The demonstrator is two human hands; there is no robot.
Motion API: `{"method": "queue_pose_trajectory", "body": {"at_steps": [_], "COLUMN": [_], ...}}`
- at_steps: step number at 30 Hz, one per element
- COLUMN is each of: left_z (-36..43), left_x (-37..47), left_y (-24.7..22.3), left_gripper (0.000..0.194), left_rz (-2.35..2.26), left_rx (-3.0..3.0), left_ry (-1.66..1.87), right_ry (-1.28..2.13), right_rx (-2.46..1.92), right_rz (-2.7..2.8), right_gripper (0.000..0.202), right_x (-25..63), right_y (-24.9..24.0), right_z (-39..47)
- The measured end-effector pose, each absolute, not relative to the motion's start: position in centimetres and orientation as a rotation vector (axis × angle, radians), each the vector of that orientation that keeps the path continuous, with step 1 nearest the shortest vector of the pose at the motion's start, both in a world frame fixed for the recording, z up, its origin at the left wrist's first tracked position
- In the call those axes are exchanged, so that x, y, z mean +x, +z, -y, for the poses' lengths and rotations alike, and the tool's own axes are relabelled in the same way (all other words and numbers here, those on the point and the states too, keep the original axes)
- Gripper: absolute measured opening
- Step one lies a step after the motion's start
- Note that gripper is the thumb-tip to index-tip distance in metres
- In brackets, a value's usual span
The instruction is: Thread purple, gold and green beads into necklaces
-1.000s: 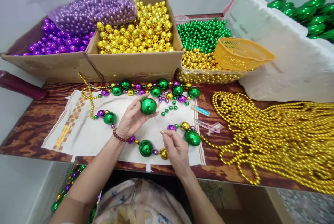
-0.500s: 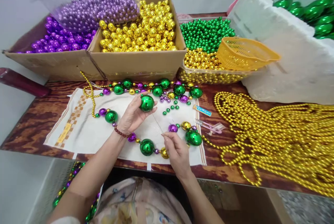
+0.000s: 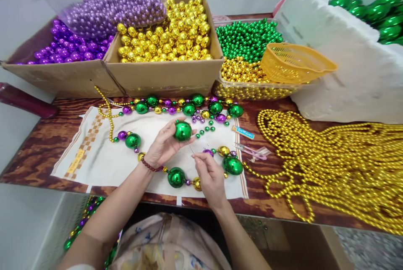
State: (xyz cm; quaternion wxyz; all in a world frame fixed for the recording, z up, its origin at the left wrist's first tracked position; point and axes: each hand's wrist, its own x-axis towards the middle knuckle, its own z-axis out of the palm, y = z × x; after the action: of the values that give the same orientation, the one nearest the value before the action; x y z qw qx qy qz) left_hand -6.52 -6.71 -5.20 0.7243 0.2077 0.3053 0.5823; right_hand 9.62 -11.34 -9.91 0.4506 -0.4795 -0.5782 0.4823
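My left hand (image 3: 165, 142) holds a large shiny green bead (image 3: 182, 130) above the white cloth (image 3: 103, 156). My right hand (image 3: 210, 175) pinches a thin needle or wire (image 3: 191, 147), whose far end reaches the underside of that bead. Whether it has entered a hole I cannot tell. Below my hands curves a bead string with a big green bead (image 3: 176, 177), a gold bead (image 3: 197, 184) partly behind my right fingers, and another big green bead (image 3: 232, 165). Small loose green beads (image 3: 207, 129) and light purple beads (image 3: 197, 119) lie just beyond.
Cardboard boxes of purple beads (image 3: 74, 49) and gold beads (image 3: 163, 47) line the back. A plastic tub (image 3: 258, 91) holds small beads under an orange basket (image 3: 296, 63). At right are pink-handled scissors (image 3: 252, 151), gold bead chains (image 3: 333, 169) and a white foam box (image 3: 333, 60).
My left hand has moved slightly right and down with the green bead. The bead is now closer to my right fingers, and less of the needle or wire shows between them.
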Motion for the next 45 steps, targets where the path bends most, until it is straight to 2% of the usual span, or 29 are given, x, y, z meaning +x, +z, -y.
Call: {"method": "queue_pose_trajectory", "body": {"at_steps": [9, 14, 20, 24, 27, 31, 36, 41, 43, 45], "left_z": [6.8, 7.2, 7.9, 4.7, 1.8, -0.4, -1.6, -1.7, -1.2, -0.2], "left_x": [-5.5, -5.1, -4.4, -4.9, -5.2, -4.7, -3.4, -3.5, -3.9, -4.6], "left_y": [-5.2, -5.2, -5.8, -6.6, -8.1, -9.5, -9.8, -9.5, -8.8, -7.7], "left_gripper": [0.04, 0.037, 0.046, 0.037, 0.017, 0.024, 0.023, 0.013, 0.012, 0.016], "left_rz": [-0.758, -0.784, -0.891, -1.105, -1.47, -1.75, -1.873, -1.874, -1.821, -1.607], "left_rx": [0.545, 0.643, 1.124, 1.324, 1.734, 2.084, 2.13, 2.051, 1.887, 1.467], "left_ry": [1.274, 1.283, 1.097, 1.053, 0.828, 0.512, 0.225, 0.337, 0.536, 0.871], "right_ry": [1.361, 1.426, 1.377, 1.285, 1.201, 1.191, 1.237, 1.277, 1.282, 1.29], "right_rx": [-1.071, -1.192, -1.202, -1.241, -1.265, -1.26, -1.272, -1.266, -1.25, -1.231], "right_rz": [1.426, 1.21, 1.138, 0.984, 0.869, 0.843, 0.869, 0.923, 0.947, 0.983], "right_gripper": [0.028, 0.019, 0.018, 0.019, 0.018, 0.02, 0.021, 0.02, 0.019, 0.019], "right_x": [9.9, 10.6, 11.6, 13.9, 15.6, 16.3, 15.4, 15.0, 15.0, 14.9], "right_y": [-8.6, -8.5, -8.4, -8.7, -9.2, -9.6, -9.6, -9.9, -9.8, -9.7], "right_z": [10.3, 10.4, 10.4, 10.8, 11.1, 11.4, 11.5, 11.6, 11.7, 11.8]}}
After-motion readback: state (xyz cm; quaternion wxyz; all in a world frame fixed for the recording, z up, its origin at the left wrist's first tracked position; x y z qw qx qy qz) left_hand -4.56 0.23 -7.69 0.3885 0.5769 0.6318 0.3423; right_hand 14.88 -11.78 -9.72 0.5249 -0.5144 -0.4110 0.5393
